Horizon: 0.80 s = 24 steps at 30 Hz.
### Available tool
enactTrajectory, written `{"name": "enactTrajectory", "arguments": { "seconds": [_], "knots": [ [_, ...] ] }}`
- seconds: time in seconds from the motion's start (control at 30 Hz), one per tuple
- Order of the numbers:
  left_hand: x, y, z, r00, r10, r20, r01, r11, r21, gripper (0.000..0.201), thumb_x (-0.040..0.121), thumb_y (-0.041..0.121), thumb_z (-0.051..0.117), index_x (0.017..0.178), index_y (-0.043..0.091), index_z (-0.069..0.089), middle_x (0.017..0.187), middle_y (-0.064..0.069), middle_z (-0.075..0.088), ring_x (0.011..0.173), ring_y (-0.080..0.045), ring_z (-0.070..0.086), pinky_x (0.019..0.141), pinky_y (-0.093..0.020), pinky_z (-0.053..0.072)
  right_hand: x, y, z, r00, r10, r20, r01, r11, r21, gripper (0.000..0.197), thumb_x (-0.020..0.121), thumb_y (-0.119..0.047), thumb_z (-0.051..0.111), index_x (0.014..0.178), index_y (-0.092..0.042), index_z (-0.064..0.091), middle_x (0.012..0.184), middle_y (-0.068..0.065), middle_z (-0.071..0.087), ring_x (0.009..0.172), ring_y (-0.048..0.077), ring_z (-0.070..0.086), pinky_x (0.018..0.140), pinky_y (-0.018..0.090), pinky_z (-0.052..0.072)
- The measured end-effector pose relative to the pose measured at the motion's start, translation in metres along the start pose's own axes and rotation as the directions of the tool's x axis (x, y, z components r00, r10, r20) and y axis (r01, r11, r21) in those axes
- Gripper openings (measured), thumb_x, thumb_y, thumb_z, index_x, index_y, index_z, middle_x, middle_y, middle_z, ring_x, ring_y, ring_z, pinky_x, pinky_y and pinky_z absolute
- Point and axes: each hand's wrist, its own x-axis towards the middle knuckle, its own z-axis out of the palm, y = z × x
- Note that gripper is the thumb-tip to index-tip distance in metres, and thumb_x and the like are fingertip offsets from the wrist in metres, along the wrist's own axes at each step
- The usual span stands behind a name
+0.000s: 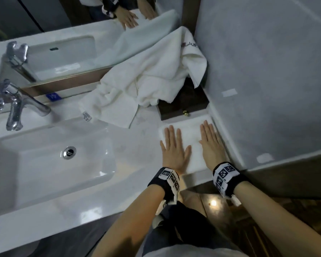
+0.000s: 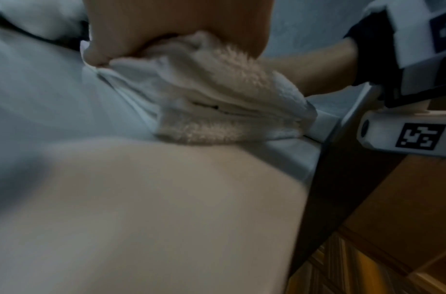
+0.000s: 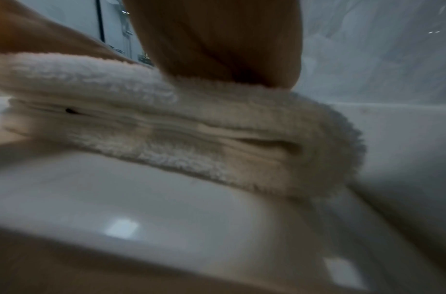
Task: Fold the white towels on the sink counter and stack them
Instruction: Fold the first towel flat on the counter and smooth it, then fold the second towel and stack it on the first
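Note:
A folded white towel (image 1: 190, 136) lies flat at the counter's right end, against the wall. My left hand (image 1: 173, 145) presses on its left part with straight, spread fingers. On the towel's right part rests my right hand (image 1: 212, 143), equally flat. The wrist views show the towel's layered edge (image 2: 216, 111) (image 3: 191, 135) under my palms. A second white towel (image 1: 143, 84) lies crumpled and unfolded farther back, draped partly over a dark wooden box (image 1: 185, 105).
The white sink basin (image 1: 50, 158) with its drain and chrome faucet (image 1: 15, 106) fills the left. White counter (image 1: 137, 149) runs between sink and towels. A mirror at the back reflects the scene. The grey wall (image 1: 267, 71) bounds the right side.

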Motion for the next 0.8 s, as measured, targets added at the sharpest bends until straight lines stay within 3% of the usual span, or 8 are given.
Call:
{"name": "enactTrajectory", "arguments": {
  "seconds": [0.27, 0.43, 0.5, 0.57, 0.63, 0.7, 0.73, 0.8],
  "knots": [
    [0.032, 0.012, 0.001, 0.998, -0.040, -0.058, 0.047, 0.991, 0.122, 0.069, 0.098, 0.047, 0.021, 0.149, 0.013, -0.010, 0.158, -0.010, -0.016, 0.144, -0.025, -0.021, 0.117, -0.047, -0.011, 0.033, 0.008, -0.006, 0.999, -0.006, -0.037, 0.009, 0.998, 0.068, 0.055, 0.101, -0.008, 0.020, 0.149, -0.008, -0.007, 0.160, 0.008, -0.011, 0.148, 0.022, -0.008, 0.120, 0.032, -0.001],
    [0.042, 0.014, -0.005, 0.996, -0.076, -0.037, 0.082, 0.976, 0.200, 0.070, 0.097, 0.050, 0.020, 0.149, 0.013, -0.009, 0.158, -0.009, -0.017, 0.145, -0.027, -0.019, 0.114, -0.055, -0.014, 0.047, 0.011, -0.005, 0.998, -0.039, -0.048, 0.043, 0.996, 0.081, 0.060, 0.099, -0.001, 0.025, 0.149, -0.008, -0.008, 0.160, 0.007, -0.012, 0.148, 0.022, -0.009, 0.121, 0.032, 0.001],
    [0.041, 0.016, -0.009, 0.997, -0.081, -0.018, 0.083, 0.971, 0.225, 0.069, 0.097, 0.050, 0.019, 0.150, 0.014, -0.008, 0.158, -0.009, -0.016, 0.145, -0.027, -0.019, 0.111, -0.057, -0.016, 0.047, 0.012, -0.008, 0.998, -0.049, -0.039, 0.054, 0.990, 0.132, 0.064, 0.096, 0.002, 0.028, 0.150, -0.009, -0.004, 0.160, 0.006, -0.010, 0.148, 0.021, -0.007, 0.121, 0.032, 0.003],
    [0.043, 0.015, -0.019, 0.998, -0.059, -0.003, 0.058, 0.966, 0.251, 0.066, 0.097, 0.047, 0.021, 0.151, 0.014, 0.002, 0.160, -0.009, -0.008, 0.147, -0.027, -0.011, 0.111, -0.059, -0.016, 0.050, 0.011, -0.018, 0.998, -0.033, -0.047, 0.043, 0.971, 0.235, 0.061, 0.095, 0.000, 0.033, 0.150, -0.010, 0.009, 0.161, 0.006, 0.002, 0.148, 0.021, 0.003, 0.120, 0.031, 0.009],
    [0.050, 0.011, -0.037, 1.000, -0.002, -0.021, 0.007, 0.971, 0.241, 0.058, 0.096, 0.037, 0.030, 0.148, 0.014, 0.016, 0.159, -0.008, 0.009, 0.147, -0.027, 0.007, 0.115, -0.057, -0.002, 0.059, 0.007, -0.034, 0.993, 0.023, -0.119, 0.021, 0.933, 0.358, 0.051, 0.093, -0.006, 0.041, 0.143, -0.009, 0.034, 0.155, 0.010, 0.027, 0.142, 0.025, 0.025, 0.114, 0.031, 0.019],
    [0.060, 0.004, -0.060, 0.997, 0.050, -0.065, -0.039, 0.987, 0.156, 0.056, 0.093, 0.025, 0.042, 0.145, 0.013, 0.024, 0.154, -0.006, 0.023, 0.138, -0.028, 0.030, 0.113, -0.046, 0.023, 0.073, 0.000, -0.055, 0.978, 0.096, -0.184, 0.003, 0.879, 0.478, 0.040, 0.091, -0.009, 0.048, 0.131, -0.009, 0.050, 0.141, 0.012, 0.046, 0.129, 0.028, 0.041, 0.104, 0.032, 0.028],
    [0.065, 0.001, -0.072, 0.994, 0.064, -0.090, -0.055, 0.994, 0.098, 0.056, 0.091, 0.020, 0.047, 0.144, 0.013, 0.027, 0.151, -0.006, 0.028, 0.130, -0.029, 0.040, 0.105, -0.042, 0.034, 0.081, -0.004, -0.066, 0.974, 0.122, -0.193, 0.004, 0.838, 0.546, 0.038, 0.090, -0.009, 0.050, 0.128, -0.009, 0.052, 0.136, 0.012, 0.050, 0.126, 0.029, 0.043, 0.101, 0.032, 0.031],
    [0.076, -0.005, -0.098, 0.985, 0.058, -0.161, -0.053, 0.998, 0.030, 0.055, 0.089, 0.016, 0.050, 0.141, 0.012, 0.032, 0.145, -0.007, 0.036, 0.119, -0.031, 0.049, 0.092, -0.041, 0.042, 0.100, -0.012, -0.087, 0.970, 0.154, -0.186, 0.005, 0.758, 0.652, 0.038, 0.090, -0.009, 0.052, 0.128, -0.008, 0.050, 0.135, 0.014, 0.048, 0.125, 0.029, 0.043, 0.101, 0.033, 0.034]
  ]
}}
